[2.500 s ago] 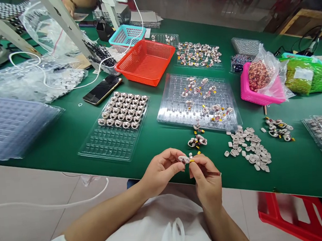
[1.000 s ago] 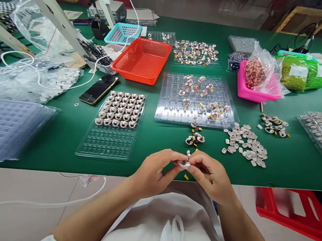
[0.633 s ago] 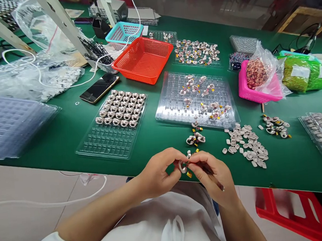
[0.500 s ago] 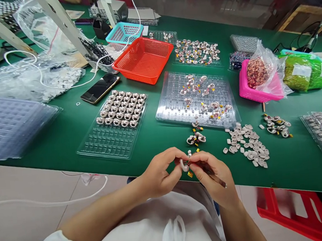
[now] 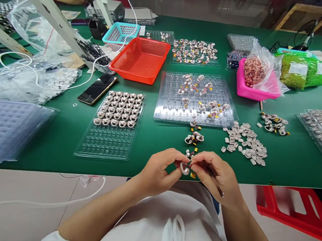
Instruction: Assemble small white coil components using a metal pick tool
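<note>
My left hand [image 5: 163,171] is closed, its thumb and index finger pinching a small white curved clip-on earbud part [image 5: 185,168] with a round silvery end. Against it, my right hand [image 5: 217,175] is pinched at the part's thin dark wires. A slim dark tool [image 5: 221,192] lies across the right palm, its end poking out below; most of it is hidden. A yellow-taped piece [image 5: 193,175] hangs just under the fingertips. Beyond the hands, more earbud parts with yellow tabs [image 5: 194,137] lie on the green table, and a heap of small white shells [image 5: 245,143] is to the right.
A clear tray [image 5: 96,144] bears rows of silvery earbuds at left, near a phone [image 5: 97,89]. Loose earbud parts lie on a stack of clear trays [image 5: 163,113]. Behind are a red basket [image 5: 142,68] and a pink basket [image 5: 259,92] holding bagged copper-coloured parts.
The earbud part has turned slightly, so its round silvery end shows more. My right hand has tilted, and the tool's end now points lower. The whole view has shifted a little.
</note>
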Demonstrator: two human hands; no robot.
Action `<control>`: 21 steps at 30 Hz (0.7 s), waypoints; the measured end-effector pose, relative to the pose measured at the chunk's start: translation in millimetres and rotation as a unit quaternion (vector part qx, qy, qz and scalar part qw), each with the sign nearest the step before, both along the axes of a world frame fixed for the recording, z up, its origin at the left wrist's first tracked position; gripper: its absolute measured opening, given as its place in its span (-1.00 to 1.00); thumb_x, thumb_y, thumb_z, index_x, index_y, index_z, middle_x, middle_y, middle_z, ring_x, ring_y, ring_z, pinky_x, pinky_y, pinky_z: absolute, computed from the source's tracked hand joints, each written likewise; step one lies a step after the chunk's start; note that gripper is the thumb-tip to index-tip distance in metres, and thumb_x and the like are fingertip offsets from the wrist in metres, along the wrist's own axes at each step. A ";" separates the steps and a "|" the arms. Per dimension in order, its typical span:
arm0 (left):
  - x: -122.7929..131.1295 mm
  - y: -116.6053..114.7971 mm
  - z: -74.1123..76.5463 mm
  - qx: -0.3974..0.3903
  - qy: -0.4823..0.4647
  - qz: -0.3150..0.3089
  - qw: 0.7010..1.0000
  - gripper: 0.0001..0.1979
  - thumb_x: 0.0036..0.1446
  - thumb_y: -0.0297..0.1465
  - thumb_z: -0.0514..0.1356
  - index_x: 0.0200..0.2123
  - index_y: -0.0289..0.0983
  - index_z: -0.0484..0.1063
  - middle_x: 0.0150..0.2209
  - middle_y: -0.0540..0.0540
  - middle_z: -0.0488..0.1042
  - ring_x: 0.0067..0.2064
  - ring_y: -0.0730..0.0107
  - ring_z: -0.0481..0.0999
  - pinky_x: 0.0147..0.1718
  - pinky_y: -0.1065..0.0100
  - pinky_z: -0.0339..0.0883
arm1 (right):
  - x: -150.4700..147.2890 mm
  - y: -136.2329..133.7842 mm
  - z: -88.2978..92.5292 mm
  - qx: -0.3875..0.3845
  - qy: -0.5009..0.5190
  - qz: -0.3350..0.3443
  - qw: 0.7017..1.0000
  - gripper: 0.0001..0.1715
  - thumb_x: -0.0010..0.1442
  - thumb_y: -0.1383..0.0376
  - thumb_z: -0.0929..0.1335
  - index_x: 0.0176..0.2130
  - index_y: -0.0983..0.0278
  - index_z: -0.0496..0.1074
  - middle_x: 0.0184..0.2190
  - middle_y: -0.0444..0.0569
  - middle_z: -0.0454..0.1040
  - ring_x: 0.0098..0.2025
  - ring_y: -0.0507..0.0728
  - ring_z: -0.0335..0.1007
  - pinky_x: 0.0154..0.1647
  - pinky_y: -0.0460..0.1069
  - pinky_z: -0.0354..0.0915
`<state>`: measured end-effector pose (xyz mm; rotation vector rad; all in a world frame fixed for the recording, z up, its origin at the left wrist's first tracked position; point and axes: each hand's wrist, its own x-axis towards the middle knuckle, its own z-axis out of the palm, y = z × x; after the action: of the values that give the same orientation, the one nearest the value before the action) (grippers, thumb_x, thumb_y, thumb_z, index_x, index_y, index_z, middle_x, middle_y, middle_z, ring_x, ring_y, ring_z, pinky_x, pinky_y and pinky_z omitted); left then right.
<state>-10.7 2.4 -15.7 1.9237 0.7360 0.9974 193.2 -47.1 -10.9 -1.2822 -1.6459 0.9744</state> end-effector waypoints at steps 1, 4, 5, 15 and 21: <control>-0.6 0.5 0.4 -0.003 -0.002 -0.007 1.000 -0.75 0.18 -0.65 0.16 -0.14 -0.30 0.53 -0.37 -0.08 0.63 -0.33 0.43 0.58 -0.27 0.44 0.44 | 0.6 0.2 0.1 0.000 0.000 -0.001 1.000 -0.83 0.35 0.34 0.38 -0.07 0.10 0.42 -0.28 -0.17 0.58 -0.39 0.00 0.47 -0.39 -0.13 0.35; -2.2 1.3 0.2 -0.022 -0.001 -0.018 1.000 -0.76 0.24 -0.62 0.16 -0.11 -0.31 0.55 -0.35 -0.09 0.65 -0.31 0.43 0.61 -0.27 0.47 0.45 | 1.0 1.1 0.4 -0.004 -0.003 -0.003 1.000 -0.86 0.35 0.33 0.37 -0.08 0.11 0.42 -0.31 -0.18 0.58 -0.41 -0.01 0.46 -0.40 -0.13 0.35; -2.5 1.1 -0.2 -0.031 0.001 -0.017 0.999 -0.77 0.25 -0.61 0.17 -0.10 -0.31 0.56 -0.34 -0.10 0.65 -0.31 0.42 0.61 -0.27 0.47 0.45 | 0.8 1.5 0.4 -0.006 -0.004 -0.003 1.000 -0.87 0.35 0.33 0.37 -0.09 0.12 0.42 -0.32 -0.18 0.58 -0.42 -0.01 0.46 -0.40 -0.14 0.35; 4.0 -5.5 4.1 -0.093 0.003 0.056 0.994 -0.86 0.21 -0.56 0.23 -0.20 -0.31 0.58 -0.37 -0.08 0.65 -0.36 0.41 0.58 -0.33 0.44 0.42 | -7.9 2.6 -0.2 -0.041 0.035 0.011 0.998 -0.90 0.34 0.30 0.38 -0.12 0.20 0.48 -0.35 -0.09 0.59 -0.44 0.03 0.48 -0.45 -0.10 0.35; 3.8 -5.3 2.2 -0.067 -0.010 0.060 0.996 -0.86 0.22 -0.57 0.23 -0.19 -0.30 0.56 -0.36 -0.08 0.64 -0.34 0.42 0.58 -0.32 0.45 0.43 | -14.0 1.9 -4.7 0.017 0.025 -0.013 0.999 -0.88 0.33 0.37 0.38 -0.12 0.15 0.45 -0.27 -0.08 0.56 -0.35 0.04 0.51 -0.39 -0.09 0.38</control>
<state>-6.9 -2.9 -13.4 1.7687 0.8938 1.0123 179.3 -45.2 -15.6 -1.2430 -1.5981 0.9511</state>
